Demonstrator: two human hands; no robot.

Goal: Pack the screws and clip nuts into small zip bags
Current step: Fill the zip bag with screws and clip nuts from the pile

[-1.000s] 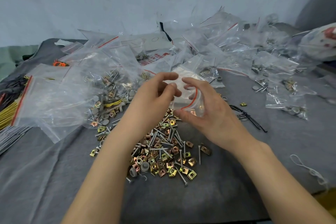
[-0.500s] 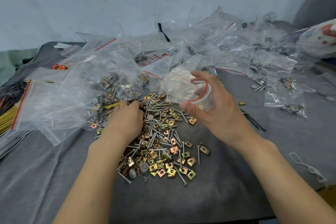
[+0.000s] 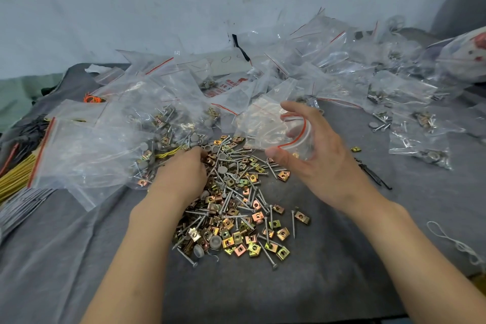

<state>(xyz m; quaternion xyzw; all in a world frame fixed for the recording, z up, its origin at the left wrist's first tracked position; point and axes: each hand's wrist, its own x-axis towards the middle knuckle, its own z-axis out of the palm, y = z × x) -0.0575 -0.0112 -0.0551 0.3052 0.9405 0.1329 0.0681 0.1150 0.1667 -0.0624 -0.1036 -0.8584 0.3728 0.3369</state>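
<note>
A right hand (image 3: 320, 163) pinches 1 limp-looking, slippery zip bag (image 3: 265, 126) by its stiffer red-lined rim, just above the heaped small, hard screws and clip nuts (image 3: 236, 208), where the left hand (image 3: 181, 176) rests, its grip unseen.

Low, palm-down left hand (image 3: 181, 176); higher right hand (image 3: 313, 155) in C-shaped grip.

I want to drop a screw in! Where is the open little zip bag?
In the head view, the small zip bag is right of centre, held by the right hand just above the pile of screws and clip nuts.
</note>
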